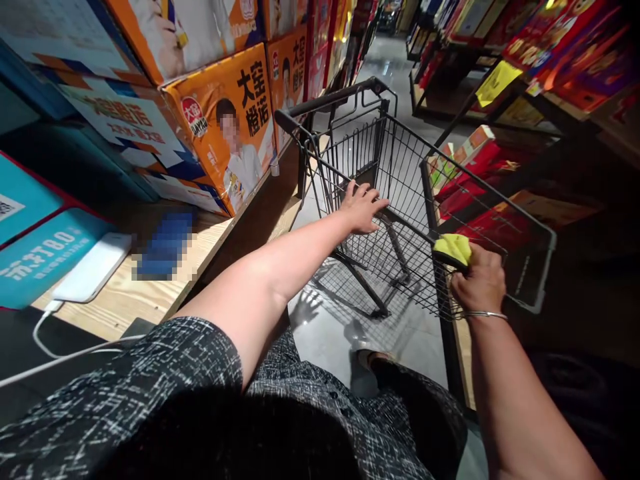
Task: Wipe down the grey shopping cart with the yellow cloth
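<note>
R hand (481,277) grips the yellow cloth (453,249) on the cart (410,225), right of ctr, & L hand (361,208), mid-frame, is loose & spread, so press the cloth snug w/ the cart held still

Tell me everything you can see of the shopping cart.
The shopping cart is dark, with a wire basket that looks like metal and a thick black handle at its upper left in view. It stands upright on a shiny grey floor, to the right of stacked orange boxes. The right hand holds a yellow cloth at the near rim. The left hand is spread over that rim; whether it touches is hard to tell. The wheels cannot be made out clearly.
</note>
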